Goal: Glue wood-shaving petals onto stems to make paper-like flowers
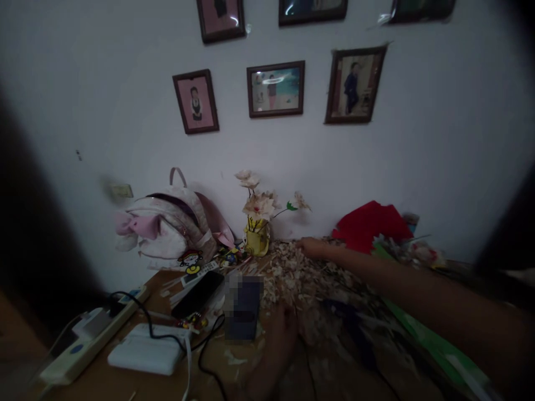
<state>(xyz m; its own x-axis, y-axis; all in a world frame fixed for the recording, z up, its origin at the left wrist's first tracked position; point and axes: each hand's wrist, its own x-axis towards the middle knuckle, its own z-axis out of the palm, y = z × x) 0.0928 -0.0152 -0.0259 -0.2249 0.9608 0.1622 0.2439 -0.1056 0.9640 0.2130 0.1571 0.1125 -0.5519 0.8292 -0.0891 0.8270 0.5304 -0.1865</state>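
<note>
My right hand (pixel 312 248) reaches across to the far side of a heap of pale, petal-like flakes (pixel 288 273). Its fingers are drawn together at the heap; anything between them is too small to make out. Lower and nearer, my left hand (pixel 282 326) is at the heap's near edge with its fingers curled in. Whatever it may hold is lost in the dim light. Right of it lies a dark blue tool shaped like a glue gun (pixel 353 326), trailing a cord. A dark blue box (pixel 246 312), partly pixelated, is just left of my left hand.
Pale flowers (pixel 259 206) stand in a yellow pot (pixel 257 242) by the wall. Leftward are a backpack (pixel 167 223), a black phone (pixel 198 294), a white power bank (pixel 146 348) and a power strip (pixel 94 337) with cables. Red sheets (pixel 371 225) and green sheets (pixel 430 334) lie right.
</note>
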